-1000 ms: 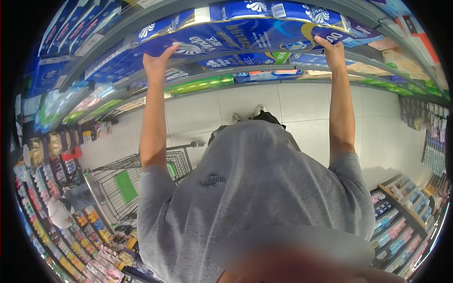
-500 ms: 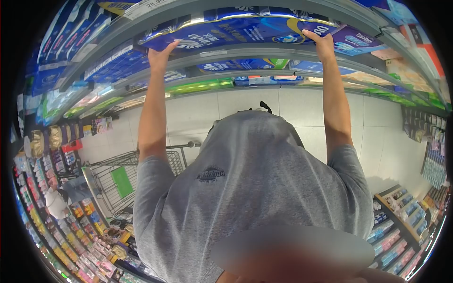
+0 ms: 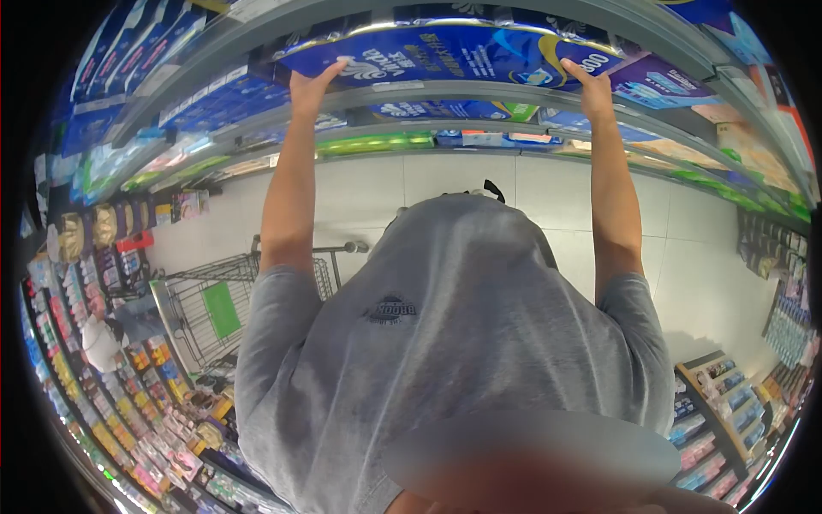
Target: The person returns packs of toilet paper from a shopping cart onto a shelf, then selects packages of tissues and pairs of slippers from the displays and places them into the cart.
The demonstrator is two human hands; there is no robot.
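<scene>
A long blue Vinda tissue pack (image 3: 445, 58) lies on a grey shelf (image 3: 505, 92) at the top of the view, its printed front facing me. My left hand (image 3: 313, 86) holds the left end, thumb laid on the front near the white flower logo. At the other end, my right hand (image 3: 591, 89) has its thumb on the front beside the yellow curve and the "000" print. The other fingers of both hands are mostly hidden around the pack's ends and lower edge. Both arms are stretched forward, roughly level with each other.
A purple pack (image 3: 664, 81) adjoins on the right, blue packs (image 3: 224, 104) on the left. Lower shelves hold a similar blue pack (image 3: 449, 110) and green packages (image 3: 377, 142). A wire shopping cart (image 3: 201, 321) stands left on the tiled floor (image 3: 676, 248). Stocked displays (image 3: 728, 390) stand behind.
The view has shifted slightly, so the shelf and pack appear a little further right. Both hands keep their places at the pack's ends.
</scene>
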